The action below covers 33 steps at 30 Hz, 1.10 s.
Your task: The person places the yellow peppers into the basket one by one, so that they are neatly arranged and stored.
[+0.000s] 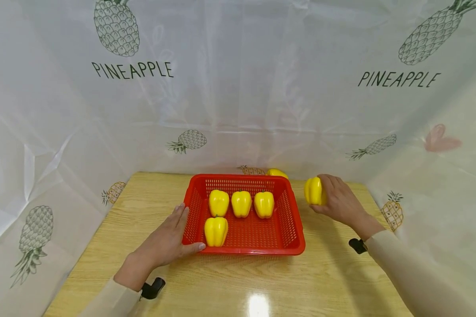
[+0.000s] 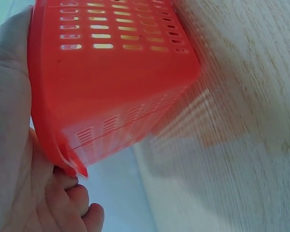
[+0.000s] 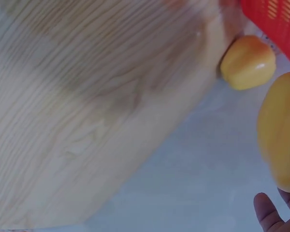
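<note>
My right hand (image 1: 341, 200) holds a yellow bell pepper (image 1: 314, 191) above the table, to the right of the red plastic basket (image 1: 246, 252). In the right wrist view that pepper (image 3: 282, 133) shows at the right edge, with fingertips below it. My left hand (image 1: 164, 240) grips the basket's front left corner, thumb over the front rim and fingers along the left rim. Inside the basket, several yellow bell peppers stand: a back row with a middle pepper (image 1: 241, 204), and a front left pepper (image 1: 216, 231).
Another yellow bell pepper (image 1: 277, 173) lies behind the basket's back right corner, partly hidden by the rim. The wooden table (image 1: 222, 281) ends at a pale sheet (image 1: 238, 88) printed with pineapples, which hangs behind and at both sides.
</note>
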### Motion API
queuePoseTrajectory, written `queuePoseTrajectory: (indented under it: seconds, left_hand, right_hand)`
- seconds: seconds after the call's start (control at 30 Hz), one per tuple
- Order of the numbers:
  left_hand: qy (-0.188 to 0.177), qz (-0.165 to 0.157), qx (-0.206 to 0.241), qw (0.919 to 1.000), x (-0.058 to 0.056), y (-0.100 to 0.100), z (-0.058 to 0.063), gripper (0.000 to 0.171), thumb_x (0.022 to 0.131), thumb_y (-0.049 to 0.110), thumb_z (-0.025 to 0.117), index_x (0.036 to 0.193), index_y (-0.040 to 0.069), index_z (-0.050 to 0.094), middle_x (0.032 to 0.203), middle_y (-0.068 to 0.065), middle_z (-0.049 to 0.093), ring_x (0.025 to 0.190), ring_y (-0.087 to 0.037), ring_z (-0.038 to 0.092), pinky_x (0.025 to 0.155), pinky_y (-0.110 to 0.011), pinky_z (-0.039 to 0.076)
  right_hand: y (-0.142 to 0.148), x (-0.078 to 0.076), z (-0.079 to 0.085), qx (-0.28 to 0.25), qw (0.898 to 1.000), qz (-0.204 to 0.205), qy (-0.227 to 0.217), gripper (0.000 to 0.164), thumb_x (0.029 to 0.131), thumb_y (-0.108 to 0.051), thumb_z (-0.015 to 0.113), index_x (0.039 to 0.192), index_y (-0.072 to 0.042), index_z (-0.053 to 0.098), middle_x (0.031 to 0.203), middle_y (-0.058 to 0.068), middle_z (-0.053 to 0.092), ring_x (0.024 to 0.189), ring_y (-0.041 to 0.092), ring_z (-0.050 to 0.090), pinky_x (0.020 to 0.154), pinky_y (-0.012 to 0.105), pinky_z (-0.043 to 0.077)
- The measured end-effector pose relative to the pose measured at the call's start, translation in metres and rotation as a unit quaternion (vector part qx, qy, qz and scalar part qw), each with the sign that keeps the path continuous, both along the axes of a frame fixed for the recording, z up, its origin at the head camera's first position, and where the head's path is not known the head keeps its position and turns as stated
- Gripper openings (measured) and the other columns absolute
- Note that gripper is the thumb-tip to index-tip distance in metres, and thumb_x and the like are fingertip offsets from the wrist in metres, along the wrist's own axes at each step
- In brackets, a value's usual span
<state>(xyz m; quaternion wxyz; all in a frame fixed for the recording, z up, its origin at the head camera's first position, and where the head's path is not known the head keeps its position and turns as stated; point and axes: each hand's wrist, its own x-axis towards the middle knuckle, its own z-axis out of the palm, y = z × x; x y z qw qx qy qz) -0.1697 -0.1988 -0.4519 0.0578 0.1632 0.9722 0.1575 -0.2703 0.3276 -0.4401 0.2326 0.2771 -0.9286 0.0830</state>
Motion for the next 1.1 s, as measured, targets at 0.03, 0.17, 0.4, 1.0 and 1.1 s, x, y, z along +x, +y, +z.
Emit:
queuePoseTrajectory:
  seconds: [0.03,0.17,0.4,1.0,1.1]
  left_hand:
    - [0.000,0.000,-0.001,1.0000,0.000,0.000,0.000,0.130,0.083,0.086,0.061,0.165,-0.006,0.018,0.174,-0.026,0.016,0.160,-0.047,0.021,0.123,-0.060,0.035]
    - [0.008,-0.003,-0.007,0.9999,-0.001,0.001,0.001,0.130,0.083,0.086,0.060,0.165,-0.007,0.020,0.173,-0.027,0.018,0.159,-0.048,0.022,0.123,-0.061,0.034]
    - [0.015,-0.006,-0.016,0.9997,-0.002,0.002,0.003,0.130,0.083,0.087,0.059,0.164,-0.008,0.022,0.173,-0.027,0.021,0.159,-0.048,0.023,0.124,-0.061,0.034]
    - [0.016,-0.007,-0.018,0.9997,-0.002,0.001,0.000,0.130,0.083,0.088,0.058,0.164,-0.008,0.023,0.172,-0.028,0.021,0.160,-0.047,0.022,0.126,-0.060,0.031]
    - [0.015,-0.008,-0.016,0.9997,-0.001,0.000,0.000,0.130,0.084,0.088,0.057,0.164,-0.008,0.022,0.172,-0.029,0.020,0.160,-0.048,0.020,0.126,-0.060,0.030]
  right_hand:
    - [-0.002,0.000,0.002,0.000,1.000,-0.001,0.000,0.089,0.072,-0.033,0.092,0.137,0.007,0.047,0.127,0.026,0.057,0.110,0.045,0.057,0.094,0.061,0.053]
    - [-0.011,0.003,0.011,0.003,1.000,-0.002,0.002,0.088,0.073,-0.033,0.092,0.137,0.007,0.047,0.126,0.026,0.058,0.110,0.045,0.058,0.093,0.060,0.055]
    - [-0.043,0.012,0.031,0.021,0.999,-0.015,-0.035,0.091,0.076,-0.037,0.092,0.142,0.004,0.045,0.131,0.025,0.058,0.115,0.045,0.058,0.091,0.060,0.055]
    - [-0.151,0.030,0.041,0.088,0.992,0.063,-0.072,0.095,0.078,-0.044,0.092,0.142,0.008,0.046,0.132,0.023,0.060,0.122,0.040,0.061,0.110,0.051,0.053]
    - [-0.168,0.035,0.038,0.100,0.989,0.066,-0.086,0.090,0.079,-0.046,0.090,0.140,0.005,0.047,0.129,0.020,0.061,0.118,0.036,0.061,0.107,0.047,0.056]
